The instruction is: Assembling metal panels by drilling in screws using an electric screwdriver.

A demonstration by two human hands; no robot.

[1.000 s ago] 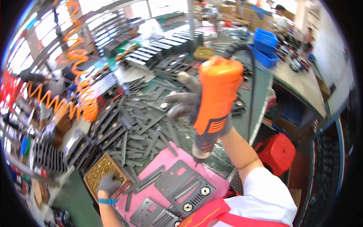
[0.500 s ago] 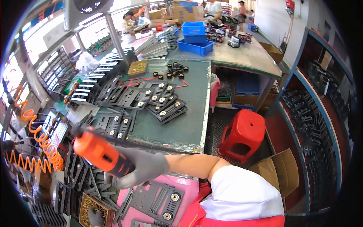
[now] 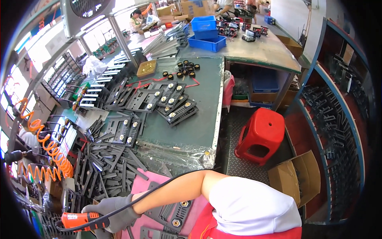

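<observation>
My right hand (image 3: pixel 117 213), in a grey glove, is closed around an orange-red electric screwdriver (image 3: pixel 77 220) at the lower left. The black cord (image 3: pixel 159 186) of the tool lies across my forearm. Beneath that forearm, a dark grey slotted plate (image 3: pixel 163 213) with brass hex nuts rests on a pink mat (image 3: pixel 140 184). Part of another grey plate (image 3: pixel 149 233) shows at the bottom edge. Beside the hand lies a heap of dark grey strips (image 3: pixel 109 171). My left hand is not visible.
Assembled plates (image 3: pixel 175 107) are stacked on the green bench (image 3: pixel 187 137), near black round parts (image 3: pixel 185 71) and a tray of small brass pieces (image 3: pixel 146 68). Blue bins (image 3: pixel 207 43) stand farther back. To the right are a red stool (image 3: pixel 262 133), a cardboard box (image 3: pixel 296 179) and shelving. An orange coiled hose (image 3: pixel 49 145) hangs left.
My right hand has carried the electric screwdriver down and left, turning it. My left hand, earlier in a box of small brass parts, and that box no longer show. The view has shifted slightly.
</observation>
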